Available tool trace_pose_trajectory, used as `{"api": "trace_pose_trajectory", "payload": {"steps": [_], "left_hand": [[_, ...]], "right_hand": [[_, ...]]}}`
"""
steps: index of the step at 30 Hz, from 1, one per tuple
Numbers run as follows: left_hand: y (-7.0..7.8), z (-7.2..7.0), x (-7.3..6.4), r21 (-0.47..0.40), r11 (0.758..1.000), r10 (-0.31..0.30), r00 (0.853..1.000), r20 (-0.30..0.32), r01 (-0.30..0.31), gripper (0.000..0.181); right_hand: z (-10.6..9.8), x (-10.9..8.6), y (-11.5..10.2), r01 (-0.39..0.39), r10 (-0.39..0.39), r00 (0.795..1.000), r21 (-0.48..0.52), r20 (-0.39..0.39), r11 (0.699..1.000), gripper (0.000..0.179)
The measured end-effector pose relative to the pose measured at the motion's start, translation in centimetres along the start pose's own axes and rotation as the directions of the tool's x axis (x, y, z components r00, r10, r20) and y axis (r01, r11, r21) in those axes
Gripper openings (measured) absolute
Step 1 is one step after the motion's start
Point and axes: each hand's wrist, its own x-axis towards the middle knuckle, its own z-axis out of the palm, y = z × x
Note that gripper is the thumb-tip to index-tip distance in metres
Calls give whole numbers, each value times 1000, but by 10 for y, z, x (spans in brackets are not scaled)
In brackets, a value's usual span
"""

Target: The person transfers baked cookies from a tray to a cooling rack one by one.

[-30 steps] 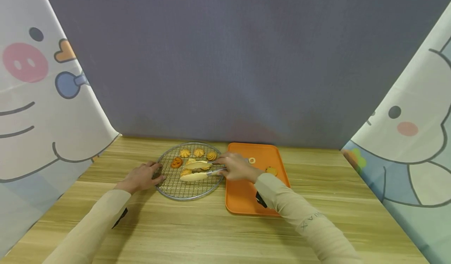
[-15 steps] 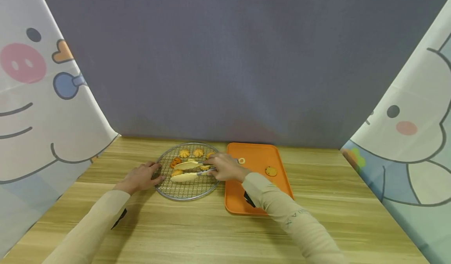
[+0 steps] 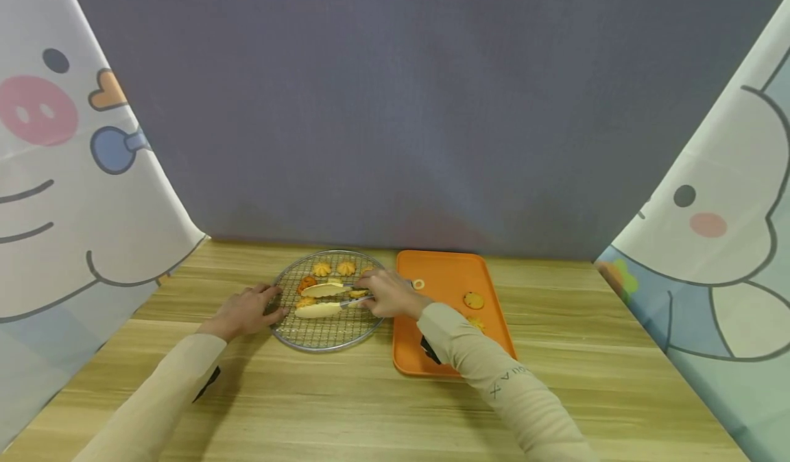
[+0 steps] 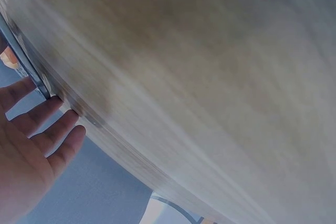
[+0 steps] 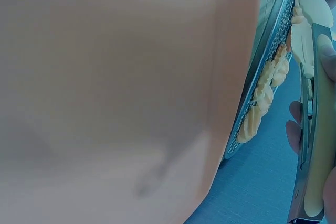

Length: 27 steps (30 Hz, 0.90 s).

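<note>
My right hand (image 3: 390, 292) grips a pair of tongs (image 3: 317, 310) with pale, broad tips and a metal handle. The tips stand apart, low over the round wire rack (image 3: 327, 349), with a golden cookie (image 3: 305, 302) between them. In the right wrist view the tongs (image 5: 320, 145) run along the fingers. My left hand (image 3: 243, 311) rests at the rack's left rim, its fingers nearly straight in the left wrist view. On the rack lie piped cookies (image 3: 321, 269) and a darker orange cookie (image 3: 306, 283), partly covered by the tongs; others are partly behind my right hand.
An orange tray (image 3: 426, 266) lies right of the rack under my right forearm. It bears a small ring cookie (image 3: 418, 284), a round speckled cookie (image 3: 474, 300) and a yellow cookie (image 3: 476, 323) partly covered by the sleeve. A grey panel (image 3: 370, 140) stands behind the table.
My right hand and the tongs have moved left over the rack, baring more of the tray and the yellow cookie near the sleeve. My left hand stays at the rim.
</note>
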Motion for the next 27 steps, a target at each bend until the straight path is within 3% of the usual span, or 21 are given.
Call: {"api": "trace_pose_trajectory", "payload": {"steps": [12, 27], "left_hand": [[-1, 1, 1, -5, 1000, -3, 1000, -5, 3, 58], [0, -1, 0, -5, 1000, -7, 1000, 10, 7, 58]], "right_hand": [[-2, -1, -1, -35, 34, 999, 16, 24, 999, 38], [-12, -13, 1, -16, 16, 1000, 15, -22, 1000, 37]]}}
